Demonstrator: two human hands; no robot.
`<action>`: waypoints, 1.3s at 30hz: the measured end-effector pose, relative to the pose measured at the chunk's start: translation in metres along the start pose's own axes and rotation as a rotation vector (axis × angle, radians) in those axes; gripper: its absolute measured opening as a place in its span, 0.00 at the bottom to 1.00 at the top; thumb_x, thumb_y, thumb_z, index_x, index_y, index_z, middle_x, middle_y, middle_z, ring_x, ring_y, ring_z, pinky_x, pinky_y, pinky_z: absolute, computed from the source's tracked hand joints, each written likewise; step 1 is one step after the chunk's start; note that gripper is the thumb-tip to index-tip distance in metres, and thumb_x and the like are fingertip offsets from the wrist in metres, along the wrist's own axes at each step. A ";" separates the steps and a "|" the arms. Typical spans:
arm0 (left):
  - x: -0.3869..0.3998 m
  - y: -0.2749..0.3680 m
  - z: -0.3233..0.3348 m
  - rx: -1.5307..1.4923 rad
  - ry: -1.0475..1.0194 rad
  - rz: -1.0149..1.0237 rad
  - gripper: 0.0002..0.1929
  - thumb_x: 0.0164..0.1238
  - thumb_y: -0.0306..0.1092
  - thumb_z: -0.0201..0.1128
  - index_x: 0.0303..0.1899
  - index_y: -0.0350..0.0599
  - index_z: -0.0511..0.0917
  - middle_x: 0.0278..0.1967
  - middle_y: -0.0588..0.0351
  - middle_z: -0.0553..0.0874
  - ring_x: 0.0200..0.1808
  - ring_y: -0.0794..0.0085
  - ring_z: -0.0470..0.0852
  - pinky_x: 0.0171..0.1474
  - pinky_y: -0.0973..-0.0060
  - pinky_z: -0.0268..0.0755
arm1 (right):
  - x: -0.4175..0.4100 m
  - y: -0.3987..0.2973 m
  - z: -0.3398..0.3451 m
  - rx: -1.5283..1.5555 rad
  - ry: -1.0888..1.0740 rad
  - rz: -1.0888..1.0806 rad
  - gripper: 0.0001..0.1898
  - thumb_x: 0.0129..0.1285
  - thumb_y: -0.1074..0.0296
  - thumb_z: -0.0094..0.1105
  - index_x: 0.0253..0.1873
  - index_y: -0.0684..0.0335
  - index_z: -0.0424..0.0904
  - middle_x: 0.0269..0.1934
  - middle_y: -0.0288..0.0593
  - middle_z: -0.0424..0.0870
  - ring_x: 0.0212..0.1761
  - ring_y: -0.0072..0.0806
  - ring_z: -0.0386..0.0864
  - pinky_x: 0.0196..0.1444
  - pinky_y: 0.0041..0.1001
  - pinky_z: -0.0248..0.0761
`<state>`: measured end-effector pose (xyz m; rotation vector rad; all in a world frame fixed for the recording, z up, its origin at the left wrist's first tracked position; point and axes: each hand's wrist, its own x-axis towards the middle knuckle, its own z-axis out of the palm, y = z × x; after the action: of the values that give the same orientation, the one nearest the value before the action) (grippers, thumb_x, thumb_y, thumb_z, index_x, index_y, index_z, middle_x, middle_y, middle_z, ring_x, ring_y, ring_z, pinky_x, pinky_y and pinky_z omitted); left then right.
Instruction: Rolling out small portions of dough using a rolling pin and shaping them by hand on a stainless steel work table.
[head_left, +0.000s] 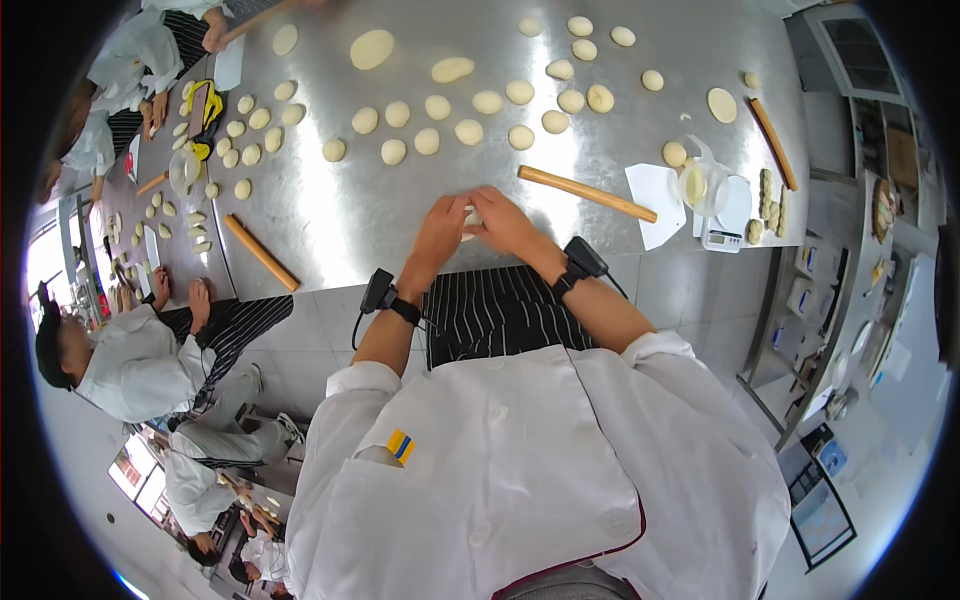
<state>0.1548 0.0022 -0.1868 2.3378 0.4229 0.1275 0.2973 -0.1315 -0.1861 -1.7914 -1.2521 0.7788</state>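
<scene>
My left hand (441, 226) and my right hand (504, 219) meet over the steel table, close to its front edge. Between them is a piece of pale dough (472, 218), mostly covered by my fingers. Both hands have their fingers curled around it, fingertips nearly touching at the far side. Beyond my hands, rounded dough balls (427, 141) lie in loose rows. A wooden rolling pin (587, 194) rests to the right of my right hand, its far end over a white sheet-like scraper (649, 217).
At right stand a digital scale (722, 238), a clear plastic bowl (705, 189), dough strands (766, 196) and another rolling pin (772, 144). Flattened dough (372, 49) lies at the back. A rolling pin (261, 253) is at left, near a co-worker (142, 360) beside the table.
</scene>
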 end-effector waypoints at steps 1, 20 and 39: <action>-0.005 0.008 -0.002 0.001 0.001 -0.005 0.12 0.76 0.25 0.64 0.56 0.39 0.81 0.50 0.40 0.87 0.53 0.39 0.86 0.55 0.52 0.81 | 0.005 0.006 0.004 -0.042 -0.017 -0.029 0.20 0.65 0.70 0.72 0.61 0.66 0.82 0.57 0.56 0.86 0.61 0.57 0.82 0.65 0.46 0.78; -0.050 0.026 -0.038 -1.513 0.091 -0.631 0.19 0.90 0.39 0.61 0.68 0.35 0.81 0.62 0.51 0.89 0.63 0.68 0.88 0.67 0.67 0.82 | -0.027 -0.061 0.032 0.973 0.302 0.457 0.09 0.81 0.71 0.65 0.58 0.68 0.84 0.46 0.40 0.92 0.46 0.20 0.88 0.48 0.23 0.83; -0.041 -0.008 0.024 -0.255 0.231 -0.393 0.13 0.69 0.31 0.77 0.49 0.34 0.85 0.33 0.47 0.88 0.32 0.60 0.87 0.38 0.64 0.80 | -0.054 -0.002 0.062 -0.127 0.588 0.519 0.18 0.70 0.66 0.75 0.60 0.67 0.87 0.42 0.50 0.89 0.38 0.38 0.88 0.44 0.35 0.82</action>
<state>0.1190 -0.0220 -0.2087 1.9564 0.9152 0.2477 0.2279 -0.1658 -0.2127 -2.2654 -0.4635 0.3843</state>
